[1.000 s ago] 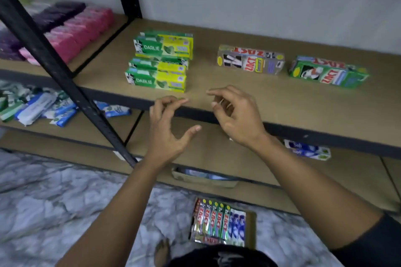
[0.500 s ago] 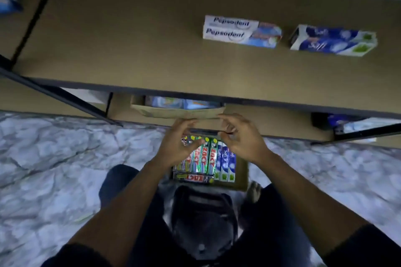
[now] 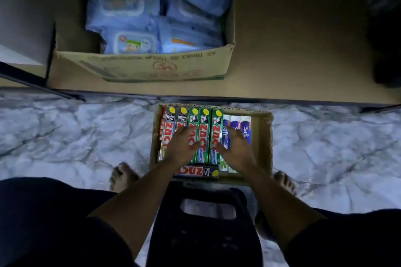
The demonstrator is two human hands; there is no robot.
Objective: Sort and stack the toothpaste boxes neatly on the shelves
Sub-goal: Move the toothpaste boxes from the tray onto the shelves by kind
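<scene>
Both hands spread above the toothpaste boxes (image 3: 205, 128) packed in the open carton (image 3: 263, 136).
Inside the carton, the left hand (image 3: 181, 149) lies over the red and green ZACT boxes (image 3: 217, 134) at its left and middle, fingers straight and splayed, grasping nothing. The right hand (image 3: 237, 151), likewise unclenched, is over the blue Safi boxes (image 3: 246, 128) at its right. Whether either hand touches them cannot be told.

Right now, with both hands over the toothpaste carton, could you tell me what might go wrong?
Both the left hand and right hand are spread over tightly packed green ZACT boxes and Safi boxes; one grab could mix brands or crush a box. The light is dim, so labels may be misread.
</scene>
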